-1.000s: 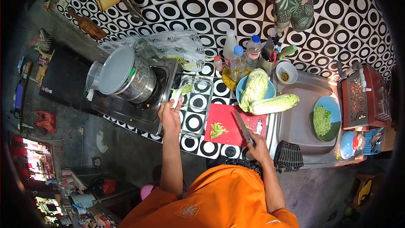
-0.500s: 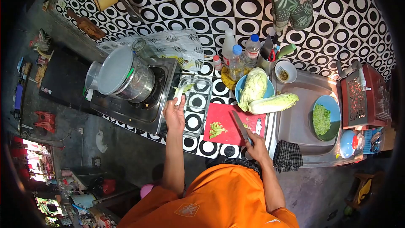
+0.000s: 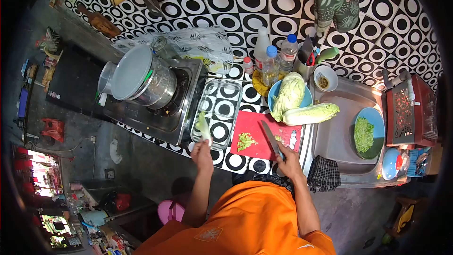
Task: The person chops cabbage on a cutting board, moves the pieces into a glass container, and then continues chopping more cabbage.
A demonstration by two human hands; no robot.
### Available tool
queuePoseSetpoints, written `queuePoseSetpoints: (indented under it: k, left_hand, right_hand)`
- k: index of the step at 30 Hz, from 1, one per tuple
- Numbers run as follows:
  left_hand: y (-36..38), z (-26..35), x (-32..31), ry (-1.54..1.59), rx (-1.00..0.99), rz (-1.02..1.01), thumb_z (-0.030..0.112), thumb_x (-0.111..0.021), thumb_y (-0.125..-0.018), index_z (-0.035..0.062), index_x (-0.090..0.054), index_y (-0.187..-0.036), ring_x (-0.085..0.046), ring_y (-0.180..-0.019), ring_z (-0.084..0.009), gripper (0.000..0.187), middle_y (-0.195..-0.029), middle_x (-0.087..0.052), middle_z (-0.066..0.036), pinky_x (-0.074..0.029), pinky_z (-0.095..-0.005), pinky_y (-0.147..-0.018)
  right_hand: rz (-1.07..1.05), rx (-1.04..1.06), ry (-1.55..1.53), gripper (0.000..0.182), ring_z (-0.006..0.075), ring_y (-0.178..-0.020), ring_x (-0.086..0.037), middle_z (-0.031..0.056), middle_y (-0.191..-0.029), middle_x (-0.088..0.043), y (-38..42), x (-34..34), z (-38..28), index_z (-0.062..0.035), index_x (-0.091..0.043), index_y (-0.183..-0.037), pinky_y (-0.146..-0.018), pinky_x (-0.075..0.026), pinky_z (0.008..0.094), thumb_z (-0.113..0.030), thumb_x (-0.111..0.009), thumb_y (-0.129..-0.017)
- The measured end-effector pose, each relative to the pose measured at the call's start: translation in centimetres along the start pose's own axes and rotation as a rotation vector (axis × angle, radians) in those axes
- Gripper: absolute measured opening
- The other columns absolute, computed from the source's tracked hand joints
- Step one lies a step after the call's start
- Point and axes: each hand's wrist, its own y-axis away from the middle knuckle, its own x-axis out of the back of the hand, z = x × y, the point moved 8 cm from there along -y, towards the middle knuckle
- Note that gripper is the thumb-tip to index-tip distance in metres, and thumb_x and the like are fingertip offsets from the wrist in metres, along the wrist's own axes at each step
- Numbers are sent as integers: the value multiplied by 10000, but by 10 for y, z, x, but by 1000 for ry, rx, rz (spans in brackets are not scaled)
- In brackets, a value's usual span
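Observation:
My left hand (image 3: 203, 156) pinches the pale base of a cabbage leaf (image 3: 202, 126), whose green tip points away from me. The leaf is over the near part of a clear glass dish (image 3: 230, 95) on the tiled counter. In my right hand (image 3: 289, 164) is a knife (image 3: 270, 136), its blade above the red cutting board (image 3: 255, 149). A small heap of chopped green leaf (image 3: 245, 141) lies on the board's left side. Behind the board, a napa cabbage (image 3: 289, 95) rests in a blue bowl (image 3: 308, 96), and a second cabbage (image 3: 311, 114) lies across its front.
Left of the dish is a gas stove (image 3: 183, 122) with a lidded pot (image 3: 163, 89). Bottles (image 3: 270, 68) and a utensil holder (image 3: 304, 69) stand at the back. The sink (image 3: 330, 130) on the right holds a bowl (image 3: 377, 127) with shredded greens. A dark cloth (image 3: 323, 174) hangs at the edge.
My left hand has moved toward me with the leaf, from the dish's left edge to its near end. My right hand still holds the knife over the board.

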Motion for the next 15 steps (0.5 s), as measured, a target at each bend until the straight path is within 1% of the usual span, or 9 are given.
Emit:
queuePoseSetpoints:
  k: [1, 2, 3, 4, 7, 8, 11, 15]
  left_hand:
    - [0, -25, 18, -105, 93, 58, 79, -658, -864, 9, -631, -821, -613, -795, -139, 87, -850, -636, -64, -492, -250, -734]
    - [1, -48, 35, -262, 199, 63, 115, -684, -852, 1, -644, -843, -597, -747, -118, 121, -803, -629, -45, -474, -231, -693]
    - [7, -56, 39, -420, 309, 65, 152, -709, -841, -6, -658, -865, -581, -699, -98, 168, -755, -621, -25, -456, -211, -653]
    - [12, -53, 37, -542, 264, 76, 194, -735, -815, -11, -685, -843, -572, -635, -111, 213, -708, -628, -38, -449, -224, -620]
    - [11, -31, 21, -900, -10, 27, 203, -754, -783, 3, -705, -811, -583, -637, -169, 207, -720, -647, -97, -460, -286, -625]
    - [15, -14, 5, -1108, -234, -49, 214, -777, -743, 18, -711, -772, -590, -679, -246, 209, -729, -643, -140, -464, -360, -656]
    - [16, -6, -7, -1295, -225, -86, 242, -796, -719, 10, -708, -784, -580, -725, -280, 256, -725, -633, -142, -462, -393, -691]
    - [22, 8, -15, -1287, -390, -39, 256, -786, -728, 31, -653, -812, -583, -738, -286, 274, -746, -584, -117, -463, -400, -694]
  right_hand:
    - [5, 13, 4, 471, 393, -1005, -613, 276, -1066, -622, 0, -1, 1, 6, -525, -1278, -884, -470, 375, -59, -605, -818]
    - [12, 24, 9, 470, 393, -993, -616, 274, -1053, -625, 0, -1, 1, 6, -526, -1277, -879, -471, 377, -58, -605, -819]
    - [3, 19, 11, 472, 393, -978, -617, 273, -1036, -625, 1, -1, 1, 4, -525, -1279, -872, -472, 381, -58, -605, -818]
    - [-6, 13, 13, 473, 394, -963, -619, 272, -1018, -626, 1, -1, 0, 2, -525, -1280, -866, -472, 385, -58, -606, -818]
    - [-2, 27, -11, 500, 409, -920, -606, 271, -958, -606, 4, -4, 4, -23, -520, -1295, -847, -471, 406, -40, -590, -800]
    - [3, 40, -24, 514, 416, -906, -599, 272, -937, -595, 3, -5, 5, -35, -518, -1302, -841, -471, 414, -30, -581, -792]
    - [2, 40, 7, 515, 418, -908, -599, 271, -937, -595, 4, -6, 2, -38, -519, -1302, -834, -471, 415, -29, -582, -791]
    - [1, 41, 17, 517, 417, -899, -598, 273, -929, -592, 10, -6, -1, -44, -518, -1305, -833, -471, 415, -34, -581, -792]
